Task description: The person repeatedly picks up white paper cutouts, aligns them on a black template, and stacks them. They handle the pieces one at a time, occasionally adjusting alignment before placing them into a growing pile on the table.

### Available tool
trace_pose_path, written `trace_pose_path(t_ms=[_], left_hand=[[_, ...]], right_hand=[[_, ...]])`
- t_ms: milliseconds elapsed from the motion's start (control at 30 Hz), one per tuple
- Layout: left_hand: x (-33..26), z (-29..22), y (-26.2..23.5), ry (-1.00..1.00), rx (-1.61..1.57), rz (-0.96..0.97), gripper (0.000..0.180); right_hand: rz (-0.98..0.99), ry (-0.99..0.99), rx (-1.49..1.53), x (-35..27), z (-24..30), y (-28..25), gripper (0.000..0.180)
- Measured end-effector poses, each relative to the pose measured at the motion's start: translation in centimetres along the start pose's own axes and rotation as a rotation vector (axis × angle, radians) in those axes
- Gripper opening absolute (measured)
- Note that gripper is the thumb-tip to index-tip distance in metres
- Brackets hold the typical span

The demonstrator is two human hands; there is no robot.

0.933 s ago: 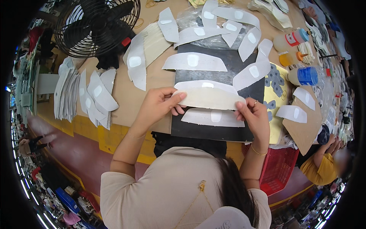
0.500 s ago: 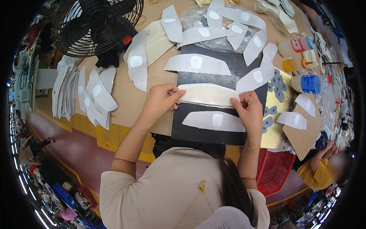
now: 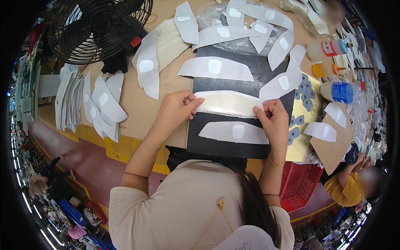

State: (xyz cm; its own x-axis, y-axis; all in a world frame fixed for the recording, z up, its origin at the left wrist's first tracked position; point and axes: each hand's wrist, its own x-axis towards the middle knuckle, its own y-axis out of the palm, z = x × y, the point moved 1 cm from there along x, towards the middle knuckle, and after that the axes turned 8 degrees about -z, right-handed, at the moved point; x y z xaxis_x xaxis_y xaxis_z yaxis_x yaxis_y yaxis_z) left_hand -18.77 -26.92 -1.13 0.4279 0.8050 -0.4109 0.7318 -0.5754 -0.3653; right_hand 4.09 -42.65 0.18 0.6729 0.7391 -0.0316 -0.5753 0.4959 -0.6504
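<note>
A long, curved cream piece of sheet material (image 3: 228, 103) lies across the black board (image 3: 200, 143). My left hand (image 3: 181, 109) pinches its left end between thumb and fingers. At the other end, my right hand (image 3: 273, 118) grips the right tip, thumb on top. Beyond it rests a similar white piece with a pale patch (image 3: 196, 68). Nearer me is another white patched piece (image 3: 216, 131). One more patched white piece (image 3: 271, 90) reaches over the board's right edge, just past my right hand.
A black fan (image 3: 100, 31) stands at the far left. Stacked white pieces (image 3: 68, 100) sit on the left. To the right are bottles (image 3: 339, 91), a yellow sheet with grey shapes (image 3: 298, 141) and a brown board (image 3: 329, 146). Below hangs a red basket (image 3: 298, 187); a co-worker's yellow sleeve (image 3: 343, 189) is nearby.
Both hands keep their hold on the cream piece, with almost no movement. The whole view has shifted slightly. At the lower left, a distant person has changed position.
</note>
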Motion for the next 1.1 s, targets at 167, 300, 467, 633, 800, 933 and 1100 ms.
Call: trace_pose_path(t_ms=[167, 300, 467, 633, 800, 933, 1100], left_hand=[[-0.1, -0.1, 0.1, 0.01, 0.004, -0.001, 0.026], [-0.3, -0.2, 0.2, 0.041, -0.006, -0.011, 0.027], [-0.4, -0.1, 0.3, 0.081, 0.028, -0.031, 0.027], [-0.5, -0.3, 0.3, 0.114, 0.082, -0.046, 0.027], [-0.5, 0.0, 0.4, 0.144, 0.084, -0.056, 0.029], [-0.8, -0.6, 0.4, 0.205, 0.301, -0.12, 0.024], [-2.3, -1.3, 0.7, 0.568, 0.62, -0.344, 0.024]], right_hand=[[-0.005, -0.004, -0.018, 0.0, 0.0, 0.0, 0.023], [-0.006, -0.004, -0.043, 0.0, 0.3, 0.0, 0.023], [-0.014, -0.007, -0.071, -0.1, 0.5, 0.1, 0.023], [-0.024, -0.021, -0.065, -0.2, 0.2, 0.2, 0.022], [-0.043, -0.032, -0.058, -0.3, 0.4, 0.3, 0.022], [-0.031, -0.048, -0.126, -0.5, 0.9, 0.3, 0.022], [-0.22, -0.216, -0.227, -1.2, 2.6, 0.8, 0.043]])
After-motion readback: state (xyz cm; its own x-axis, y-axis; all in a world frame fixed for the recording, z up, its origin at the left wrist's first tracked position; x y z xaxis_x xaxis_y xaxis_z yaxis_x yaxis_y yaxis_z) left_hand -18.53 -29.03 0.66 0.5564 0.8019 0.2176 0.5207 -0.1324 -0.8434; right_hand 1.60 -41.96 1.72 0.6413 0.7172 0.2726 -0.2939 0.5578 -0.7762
